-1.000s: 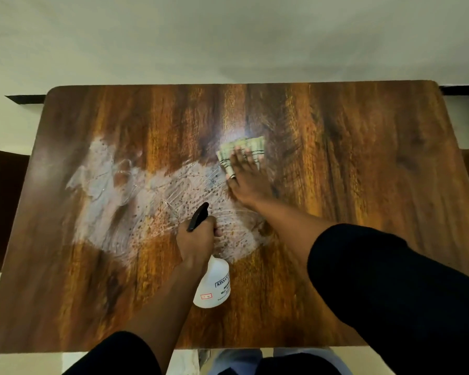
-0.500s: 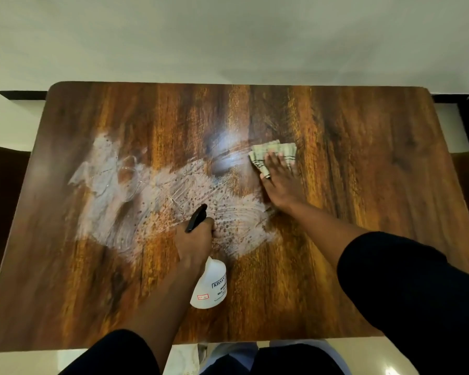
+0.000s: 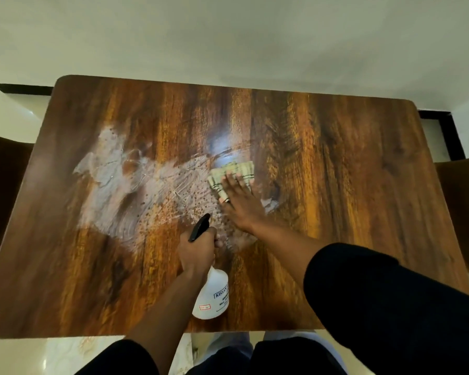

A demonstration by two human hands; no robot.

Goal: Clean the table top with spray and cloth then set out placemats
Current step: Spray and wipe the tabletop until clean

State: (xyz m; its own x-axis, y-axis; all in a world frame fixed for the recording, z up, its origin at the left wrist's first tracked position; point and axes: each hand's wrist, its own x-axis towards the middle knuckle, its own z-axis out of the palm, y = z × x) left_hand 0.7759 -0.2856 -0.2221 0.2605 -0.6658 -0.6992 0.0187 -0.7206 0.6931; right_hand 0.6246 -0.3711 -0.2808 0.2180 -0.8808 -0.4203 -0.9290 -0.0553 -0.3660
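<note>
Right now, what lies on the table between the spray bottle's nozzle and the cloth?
In the head view, only wet table top: smeared white spray film with droplets lies between the spray bottle and the cloth.

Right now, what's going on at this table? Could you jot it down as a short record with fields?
left hand: grips spray bottle
right hand: presses flat on folded cloth
table: wood-grain top
wet patch: whitish smear, left of the cloth, partly wiped
placemats: none in view
</note>
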